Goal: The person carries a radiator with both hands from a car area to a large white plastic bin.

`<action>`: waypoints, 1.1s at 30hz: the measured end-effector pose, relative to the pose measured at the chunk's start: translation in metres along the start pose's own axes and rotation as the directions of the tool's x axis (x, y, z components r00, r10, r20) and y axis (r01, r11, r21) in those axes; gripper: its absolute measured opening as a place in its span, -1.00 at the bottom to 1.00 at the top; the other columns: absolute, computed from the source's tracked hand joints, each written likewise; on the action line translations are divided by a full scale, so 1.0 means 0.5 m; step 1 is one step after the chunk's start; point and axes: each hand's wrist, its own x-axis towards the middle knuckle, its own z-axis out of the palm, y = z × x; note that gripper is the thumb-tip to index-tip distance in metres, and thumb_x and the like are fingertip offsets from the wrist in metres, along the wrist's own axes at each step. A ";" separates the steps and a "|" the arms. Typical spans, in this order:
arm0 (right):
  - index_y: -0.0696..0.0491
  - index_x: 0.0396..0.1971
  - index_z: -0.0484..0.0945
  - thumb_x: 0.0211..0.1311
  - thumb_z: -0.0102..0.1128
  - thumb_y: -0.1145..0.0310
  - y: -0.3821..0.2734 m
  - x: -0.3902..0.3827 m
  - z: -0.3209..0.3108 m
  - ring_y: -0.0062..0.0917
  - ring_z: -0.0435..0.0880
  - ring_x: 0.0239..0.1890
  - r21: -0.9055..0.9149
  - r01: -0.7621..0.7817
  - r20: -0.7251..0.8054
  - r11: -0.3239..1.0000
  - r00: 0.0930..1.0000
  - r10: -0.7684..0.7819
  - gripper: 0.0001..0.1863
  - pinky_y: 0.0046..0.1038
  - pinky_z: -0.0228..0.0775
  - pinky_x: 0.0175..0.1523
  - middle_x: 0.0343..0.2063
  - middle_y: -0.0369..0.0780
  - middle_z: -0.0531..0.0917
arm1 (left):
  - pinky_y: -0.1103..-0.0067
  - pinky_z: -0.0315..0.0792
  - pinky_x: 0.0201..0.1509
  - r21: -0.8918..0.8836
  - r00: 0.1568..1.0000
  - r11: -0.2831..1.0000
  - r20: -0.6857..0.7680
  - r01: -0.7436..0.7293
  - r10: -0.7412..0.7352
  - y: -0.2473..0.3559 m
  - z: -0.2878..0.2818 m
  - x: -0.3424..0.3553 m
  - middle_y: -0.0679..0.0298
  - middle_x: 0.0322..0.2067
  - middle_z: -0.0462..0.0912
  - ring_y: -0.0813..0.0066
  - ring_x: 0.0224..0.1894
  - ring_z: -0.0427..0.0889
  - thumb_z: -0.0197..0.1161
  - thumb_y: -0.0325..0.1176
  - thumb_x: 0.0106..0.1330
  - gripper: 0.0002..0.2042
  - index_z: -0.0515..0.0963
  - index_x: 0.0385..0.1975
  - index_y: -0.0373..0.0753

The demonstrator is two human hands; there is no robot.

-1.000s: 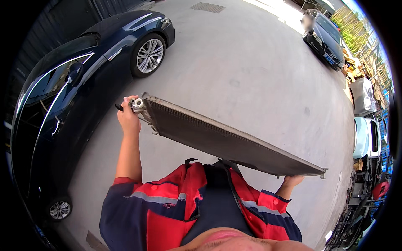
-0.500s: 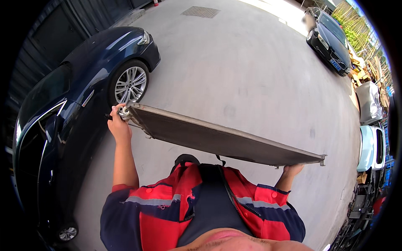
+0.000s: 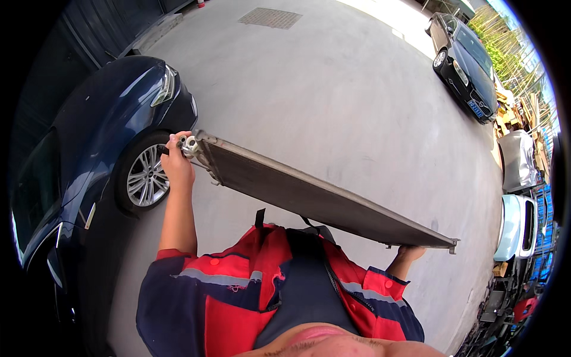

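A long, flat grey car radiator (image 3: 321,199) slants across in front of my chest, its left end farther out than its right. My left hand (image 3: 178,159) is closed round the left end, by the pale metal pipe fittings (image 3: 190,146). A small black piece (image 3: 162,149) sticks out beside its fingers; what it is I cannot make out. At the lower right end my right hand (image 3: 411,253) supports the radiator from beneath, its fingers partly hidden behind the panel. Small brackets (image 3: 454,245) jut from the right end.
A dark blue car (image 3: 113,119) stands close on my left, its front wheel (image 3: 147,177) near my left hand. Farther off at the right is a black car (image 3: 467,65). Car body panels (image 3: 516,220) and wood scraps line the right side. A grate (image 3: 270,18) lies in the concrete floor.
The view has shifted forward past the blue car, whose front wheel now sits lower and farther left. Both hands keep hold of the radiator, which tilts slightly more.
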 end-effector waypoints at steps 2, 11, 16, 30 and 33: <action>0.07 0.22 0.32 0.38 -0.08 0.20 0.040 0.068 0.065 -0.35 0.60 -0.19 -0.023 0.027 0.049 0.999 0.998 -0.026 -0.53 -0.22 0.55 -0.04 -0.21 -0.17 0.55 | 0.66 0.42 -0.28 0.013 0.999 1.000 0.039 0.020 -0.020 -0.045 0.088 0.110 0.21 -0.38 0.61 0.57 -0.36 0.56 -0.04 -0.18 0.47 -0.61 0.57 -0.30 -0.43; 0.21 -0.06 0.44 0.32 0.01 0.15 0.392 0.464 0.509 -0.26 0.59 -0.12 0.085 -0.083 0.062 0.993 0.995 0.078 -0.59 -0.19 0.51 0.00 -0.13 -0.10 0.57 | 0.66 0.42 -0.26 0.089 0.995 0.995 -0.084 -0.053 0.061 -0.348 0.416 0.553 0.25 -0.42 0.59 0.58 -0.37 0.55 -0.06 -0.22 0.48 -0.62 0.57 -0.33 -0.44; 0.18 -0.09 0.46 0.33 0.00 0.20 0.558 0.662 0.905 -0.34 0.58 -0.12 0.072 -0.119 0.289 0.990 0.953 0.093 -0.65 -0.28 0.47 0.00 -0.15 -0.14 0.57 | 0.63 0.45 -0.24 0.112 0.972 0.993 -0.224 -0.042 0.066 -0.385 0.506 0.806 0.19 -0.39 0.59 0.53 -0.35 0.57 -0.10 -0.22 0.49 -0.61 0.55 -0.32 -0.45; 0.17 -0.05 0.42 0.33 -0.03 0.09 0.901 0.989 1.691 -0.29 0.59 -0.16 -0.039 -0.039 0.291 0.998 0.956 0.049 -0.56 -0.23 0.53 -0.07 -0.17 -0.12 0.56 | 0.66 0.37 -0.31 0.094 0.968 0.995 -0.245 -0.024 0.046 -0.859 0.844 1.538 0.26 -0.41 0.60 0.59 -0.38 0.52 -0.05 -0.19 0.47 -0.62 0.58 -0.34 -0.41; 0.18 -0.02 0.40 0.31 -0.04 0.11 0.934 1.056 1.821 -0.27 0.58 -0.14 -0.061 -0.052 0.172 0.997 0.983 0.062 -0.55 -0.19 0.50 -0.04 -0.14 -0.10 0.54 | 0.67 0.36 -0.32 0.092 0.981 0.996 -0.190 -0.005 0.022 -0.906 0.981 1.708 0.28 -0.42 0.59 0.62 -0.40 0.50 -0.05 -0.18 0.47 -0.62 0.58 -0.33 -0.40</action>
